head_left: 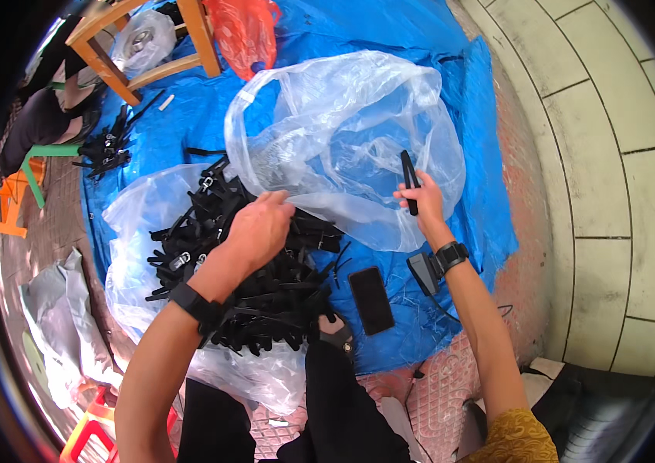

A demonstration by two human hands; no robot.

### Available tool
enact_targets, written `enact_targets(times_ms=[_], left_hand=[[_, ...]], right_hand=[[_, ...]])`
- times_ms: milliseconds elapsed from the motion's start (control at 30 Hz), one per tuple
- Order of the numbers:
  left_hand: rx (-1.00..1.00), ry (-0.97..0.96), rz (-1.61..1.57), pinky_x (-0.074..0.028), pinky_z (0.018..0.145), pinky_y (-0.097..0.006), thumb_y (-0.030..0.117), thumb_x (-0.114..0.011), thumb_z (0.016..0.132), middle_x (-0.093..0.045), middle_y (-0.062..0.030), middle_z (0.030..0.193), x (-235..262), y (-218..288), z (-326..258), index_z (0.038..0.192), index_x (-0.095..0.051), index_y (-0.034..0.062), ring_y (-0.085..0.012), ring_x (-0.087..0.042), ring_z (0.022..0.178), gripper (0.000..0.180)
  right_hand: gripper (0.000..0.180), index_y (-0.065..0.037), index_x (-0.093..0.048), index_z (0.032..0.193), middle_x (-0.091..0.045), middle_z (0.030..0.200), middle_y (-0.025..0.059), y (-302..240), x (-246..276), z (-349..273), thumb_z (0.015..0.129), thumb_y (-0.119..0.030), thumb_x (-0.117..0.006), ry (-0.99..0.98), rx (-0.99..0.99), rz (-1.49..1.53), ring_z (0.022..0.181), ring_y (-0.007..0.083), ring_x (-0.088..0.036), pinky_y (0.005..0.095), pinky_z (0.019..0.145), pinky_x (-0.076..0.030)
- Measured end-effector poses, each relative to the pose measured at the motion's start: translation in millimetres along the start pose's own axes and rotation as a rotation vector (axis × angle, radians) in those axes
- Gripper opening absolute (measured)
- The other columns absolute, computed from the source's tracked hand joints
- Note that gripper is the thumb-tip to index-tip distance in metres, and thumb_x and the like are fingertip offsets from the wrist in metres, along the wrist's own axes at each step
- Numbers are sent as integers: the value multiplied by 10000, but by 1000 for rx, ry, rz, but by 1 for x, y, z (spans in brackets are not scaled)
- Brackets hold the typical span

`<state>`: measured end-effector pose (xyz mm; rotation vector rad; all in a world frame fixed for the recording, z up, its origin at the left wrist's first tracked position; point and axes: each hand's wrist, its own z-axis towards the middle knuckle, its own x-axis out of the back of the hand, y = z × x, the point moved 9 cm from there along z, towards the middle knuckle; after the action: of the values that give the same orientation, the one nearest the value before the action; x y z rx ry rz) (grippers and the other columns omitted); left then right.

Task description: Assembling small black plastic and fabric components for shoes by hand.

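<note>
A large clear plastic bag [343, 100] lies spread open in front of me, its mouth wide. My left hand [262, 224] is closed on the near left edge of this bag, fingertips partly hidden. In my right hand [426, 202], a folded black strap [410, 177] is pinched upright over the bag's right side. Beneath and beside my left forearm, a heap of black straps [265, 301] with metal buckles [181, 261] rests on another clear plastic sheet or bag [138, 224].
A blue tarp [489, 208] covers the ground. Right of the heap lie a dark phone [371, 301] and a grey-black device [423, 274] by my right wrist. Beyond stand a wooden stool [165, 68] and a red plastic bag [244, 35]. Another person's leg [38, 123] shows at left.
</note>
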<state>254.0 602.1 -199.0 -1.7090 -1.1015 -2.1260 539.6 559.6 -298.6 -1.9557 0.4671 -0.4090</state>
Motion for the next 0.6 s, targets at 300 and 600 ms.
enact_targets(times_ms=[300,600], left_hand=[[533,-293,-722,-450,577,-283,145,-510,829,-556,-103,834,-22,-12,-42,931,-552,7,-191,-570,662,177],[777,-534,-1382,-447,485,-200,206,-468,868,-598,-46,862,-85,49,-121,954,-562,29,-132,-613,677,218]], right_hand=[[703,4,-423,1204,-569,953,159,-33,-28,4,565,-91,-699,68,393,-513,909,250,-551,328,739,-452],[281,23,-572,991,-602,874,78,44,-183,-197,730,-82,-548,-780,-348,114,772,140,-575,254,703,-446]])
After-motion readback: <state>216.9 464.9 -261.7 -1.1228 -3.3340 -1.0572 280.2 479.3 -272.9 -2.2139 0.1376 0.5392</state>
